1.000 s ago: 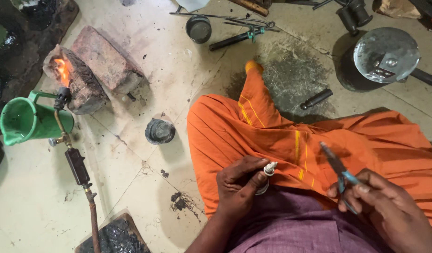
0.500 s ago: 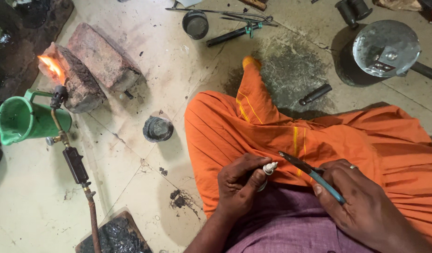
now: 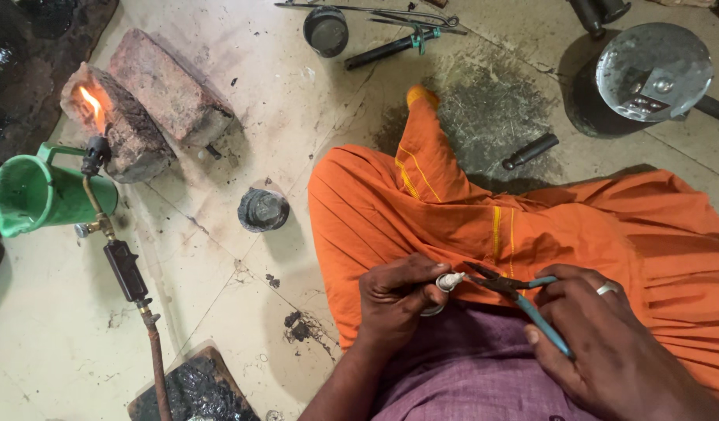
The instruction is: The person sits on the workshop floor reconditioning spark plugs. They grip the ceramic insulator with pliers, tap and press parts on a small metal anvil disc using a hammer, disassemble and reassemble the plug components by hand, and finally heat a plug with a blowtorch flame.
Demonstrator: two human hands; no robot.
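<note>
- orange cloth [image 3: 453,218] covers the person's folded legs and fills the lower right of the floor; everything below is placed against it.
- round metal lid [image 3: 654,70] lies above the cloth's right part, well apart from it.
- two bricks [image 3: 141,109] sit far to the cloth's upper left, a flame on the nearer one.
- green jug [image 3: 40,195] stands far left of the cloth, beside the bricks.
- torch [image 3: 118,249] with its hose runs down the floor left of the cloth, its tip at the flame.
- right hand [image 3: 609,351] rests on the cloth's lower right, fingers wrapped around the blue-handled pliers [image 3: 515,288].
- left hand [image 3: 398,300] sits at the cloth's lower middle, closed on a small white piece [image 3: 451,281].
- pliers' tips meet the white piece; whether they clamp it, cannot tell.
- small dark pot [image 3: 263,209] stands just left of the cloth.
</note>
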